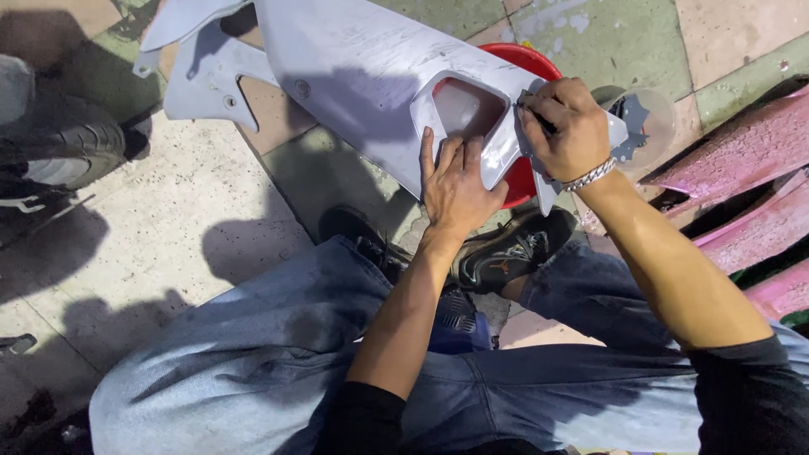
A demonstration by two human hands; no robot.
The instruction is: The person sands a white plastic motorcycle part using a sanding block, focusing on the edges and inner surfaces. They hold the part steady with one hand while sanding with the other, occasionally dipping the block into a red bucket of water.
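We're looking down at a grey fairing panel [354, 76], primer-coloured and scuffed, lying tilted across a red basin [524, 177] on the tiled floor [168, 219]. The panel is running from the upper left of the view down to just in front of our knees, its near edge sitting over the basin rim.

Left hand [455, 190] is lying flat on the panel's lower edge, fingers [444, 152] spread and pointing up toward the rectangular cutout [463, 108], not wrapped around anything, just pressing the panel down.

Right hand [566, 126] is curled closed at the right rim of the cutout, fingertips pinching a small dark piece [539, 118] against the panel surface; it's mostly hidden by the fingers, so we can't tell what it is. A metal chain bracelet [588, 175] is sitting on that wrist.

We're crouching in blue jeans [278, 354], with a black shoe [514, 248] under the basin side. A clear plastic tub [649, 118] is standing just right of the right hand, near the basin. Pink peeling body panels [742, 160] are lying at the far right, well apart from the grey one. A scooter tyre [67, 147] is showing at the left edge.
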